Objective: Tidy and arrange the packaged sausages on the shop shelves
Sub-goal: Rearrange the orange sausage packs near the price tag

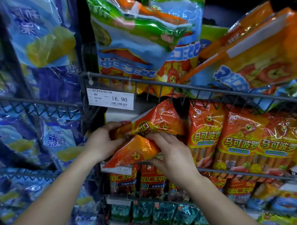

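At the left end of the middle wire shelf, the left hand and right hand each gripped a tilted orange sausage pack.
Big bags crowded the rail above; upright packs reading 马可波罗 filled the right, leaving a narrow dark gap beside the upper held pack, pinched at its end by the left fingers; the right clamped the lower pack. The price tag read 16.90.

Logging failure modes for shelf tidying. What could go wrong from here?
1. Left hand grips the upper orange pack, right hand the lower orange pack, both tilted; the lower juts off the shelf and might slip.
2. The green-and-blue pack above leans over the wire rail; a bump could topple it.
3. The price tag hangs just above, easily knocked.
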{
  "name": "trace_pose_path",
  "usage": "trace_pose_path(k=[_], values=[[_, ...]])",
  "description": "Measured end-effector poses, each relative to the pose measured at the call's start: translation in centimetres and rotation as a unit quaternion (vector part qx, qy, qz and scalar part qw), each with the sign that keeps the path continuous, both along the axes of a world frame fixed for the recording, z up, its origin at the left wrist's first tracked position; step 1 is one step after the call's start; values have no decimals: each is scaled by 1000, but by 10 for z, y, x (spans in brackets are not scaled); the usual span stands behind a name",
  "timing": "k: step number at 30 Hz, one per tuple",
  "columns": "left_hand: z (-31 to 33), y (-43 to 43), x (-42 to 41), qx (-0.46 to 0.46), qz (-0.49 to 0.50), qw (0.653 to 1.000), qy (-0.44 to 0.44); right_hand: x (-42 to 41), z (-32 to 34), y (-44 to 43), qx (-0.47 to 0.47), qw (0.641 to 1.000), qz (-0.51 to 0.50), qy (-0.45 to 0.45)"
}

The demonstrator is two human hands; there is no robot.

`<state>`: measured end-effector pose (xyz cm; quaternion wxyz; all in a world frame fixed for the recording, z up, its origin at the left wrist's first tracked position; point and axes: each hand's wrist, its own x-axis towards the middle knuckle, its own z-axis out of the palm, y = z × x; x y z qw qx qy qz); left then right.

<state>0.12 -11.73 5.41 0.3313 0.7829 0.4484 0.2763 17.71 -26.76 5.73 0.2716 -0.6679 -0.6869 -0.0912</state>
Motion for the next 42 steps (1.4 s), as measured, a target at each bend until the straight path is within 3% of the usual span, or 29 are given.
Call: trace_pose_path(k=[6,12,15,32,42], values=[[0,3,15,13,-58,998,10,14,7,-10,-12,998,10,63],[2,-1,32,50,-52,996,45,40,11,-23,-36,986,-16,163],[1,0,37,51,-57,996,39,46,10,-28,-48,984,-23,171],[5,-14,28,-5,-21,996,-87,48,19,-23,-48,962,-86,257],[-8,-24,37,-31,16,984,-173,68,28,-34,41,935,-138,325]])
